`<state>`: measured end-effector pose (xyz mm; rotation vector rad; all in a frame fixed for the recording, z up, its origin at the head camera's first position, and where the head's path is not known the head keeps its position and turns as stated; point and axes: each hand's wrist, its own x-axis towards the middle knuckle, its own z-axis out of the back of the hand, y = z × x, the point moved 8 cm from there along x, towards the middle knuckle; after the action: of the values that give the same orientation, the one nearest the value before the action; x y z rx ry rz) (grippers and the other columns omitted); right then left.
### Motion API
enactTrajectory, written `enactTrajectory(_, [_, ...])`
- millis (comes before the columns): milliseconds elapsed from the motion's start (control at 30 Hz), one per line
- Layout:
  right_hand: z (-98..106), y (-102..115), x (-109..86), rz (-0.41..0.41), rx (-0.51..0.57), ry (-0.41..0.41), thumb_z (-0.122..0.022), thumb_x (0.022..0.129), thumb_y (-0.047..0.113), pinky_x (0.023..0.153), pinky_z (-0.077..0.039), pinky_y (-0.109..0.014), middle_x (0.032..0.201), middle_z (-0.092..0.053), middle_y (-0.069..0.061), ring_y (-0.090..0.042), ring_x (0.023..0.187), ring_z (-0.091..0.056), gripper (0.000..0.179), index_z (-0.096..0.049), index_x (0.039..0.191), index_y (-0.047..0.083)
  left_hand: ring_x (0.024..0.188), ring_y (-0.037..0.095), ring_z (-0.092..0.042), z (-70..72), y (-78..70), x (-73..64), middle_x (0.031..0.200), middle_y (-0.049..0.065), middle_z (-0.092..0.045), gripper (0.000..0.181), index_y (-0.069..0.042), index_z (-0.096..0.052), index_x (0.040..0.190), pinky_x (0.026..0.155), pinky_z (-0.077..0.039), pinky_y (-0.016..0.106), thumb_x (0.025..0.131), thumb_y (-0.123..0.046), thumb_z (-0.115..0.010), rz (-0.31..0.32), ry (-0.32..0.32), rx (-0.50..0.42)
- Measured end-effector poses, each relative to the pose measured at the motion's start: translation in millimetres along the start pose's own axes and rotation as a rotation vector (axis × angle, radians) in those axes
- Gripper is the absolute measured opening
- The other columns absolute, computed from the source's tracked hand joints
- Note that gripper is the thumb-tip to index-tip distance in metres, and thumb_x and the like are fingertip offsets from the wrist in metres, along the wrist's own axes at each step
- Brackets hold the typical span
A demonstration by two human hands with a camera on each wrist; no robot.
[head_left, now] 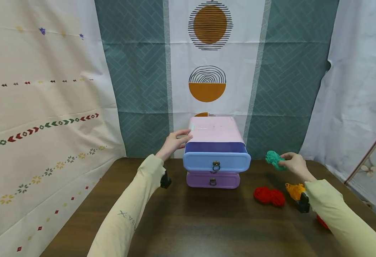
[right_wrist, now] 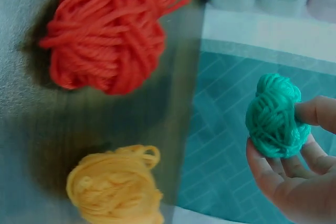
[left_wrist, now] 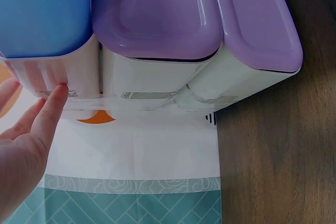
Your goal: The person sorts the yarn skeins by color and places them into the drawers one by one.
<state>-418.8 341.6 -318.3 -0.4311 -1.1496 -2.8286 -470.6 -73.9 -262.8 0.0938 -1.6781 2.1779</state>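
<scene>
A small stacked drawer unit (head_left: pixel 213 128) with a pink top stands at the back of the table. Its blue top drawer (head_left: pixel 216 162) is pulled out, and the purple drawers (left_wrist: pixel 163 14) under it look pushed in. My left hand (head_left: pixel 174 144) rests against the unit's upper left side, fingers mostly straight, as the left wrist view also shows. At the right, my right hand (head_left: pixel 295 165) holds a green yarn bundle (head_left: pixel 274 159) above the table, pinched between thumb and fingers. Below it lie a red yarn bundle (head_left: pixel 269 196) and a yellow yarn bundle (head_left: pixel 294 191), partly behind my wrist.
More red yarn (head_left: pixel 322 222) shows beside my right sleeve, mostly covered. The brown wooden table (head_left: pixel 207 228) reaches back to hanging cloths, with a teal and white patterned curtain (head_left: pixel 136 89) behind the drawers. Pale cloths hang at both sides.
</scene>
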Motion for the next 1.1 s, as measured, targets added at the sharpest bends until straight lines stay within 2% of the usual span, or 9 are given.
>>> enactTrajectory(167, [6,14,1.2,0.016,0.064,0.017,-0.060,0.083,0.007,0.056,-0.049,-0.033,0.100,-0.054,-0.030,-0.028,0.069,-0.053,0.036,-0.051,0.108,-0.016,0.106,0.020,-0.052,-0.3,-1.4,-0.8,0.127,0.010,-0.046,0.048,-0.008,-0.052,0.128,0.085,-0.045,0.039,0.086,-0.028,-0.064,-0.002,-0.001,-0.029])
enactTrajectory(433, [16,38,1.3,0.044,0.095,0.035,-0.060,0.086,0.011,0.058,-0.049,-0.026,0.110,-0.049,-0.034,-0.029,0.083,-0.049,0.038,-0.050,0.112,-0.015,0.107,0.020,-0.051,-1.1,-0.7,0.3,0.128,0.010,-0.046,0.048,-0.009,-0.052,0.128,0.087,-0.043,0.042,0.086,-0.029,-0.064,-0.004,0.014,-0.036])
enactTrajectory(733, [26,63,3.0,0.101,0.128,0.042,-0.062,0.088,0.018,0.064,-0.049,-0.023,0.115,-0.048,-0.031,-0.018,0.090,-0.047,0.041,-0.049,0.116,-0.010,0.107,0.020,-0.051,1.5,-1.8,0.8,0.128,0.010,-0.046,0.048,-0.007,-0.052,0.128,0.082,-0.047,0.033,0.086,-0.028,-0.064,-0.008,0.012,-0.026])
enactTrajectory(933, [30,83,1.2,0.137,0.149,0.039,-0.064,0.086,0.020,0.063,-0.048,-0.021,0.112,-0.052,-0.026,-0.010,0.085,-0.048,0.041,-0.051,0.114,-0.008,0.106,0.019,-0.052,1.6,-1.1,0.2,0.126,0.008,-0.047,0.048,-0.008,-0.053,0.127,0.080,-0.048,0.030,0.086,-0.028,-0.064,-0.007,0.014,-0.021])
enactTrajectory(1100, [35,101,0.4,0.158,0.176,0.042,-0.064,0.087,0.025,0.067,-0.047,-0.020,0.112,-0.054,-0.018,-0.011,0.092,-0.048,0.043,-0.051,0.115,-0.004,0.105,0.019,-0.053,0.3,-0.7,1.0,0.128,0.009,-0.047,0.048,-0.009,-0.052,0.129,0.081,-0.048,0.030,0.086,-0.028,-0.064,0.002,0.024,-0.016])
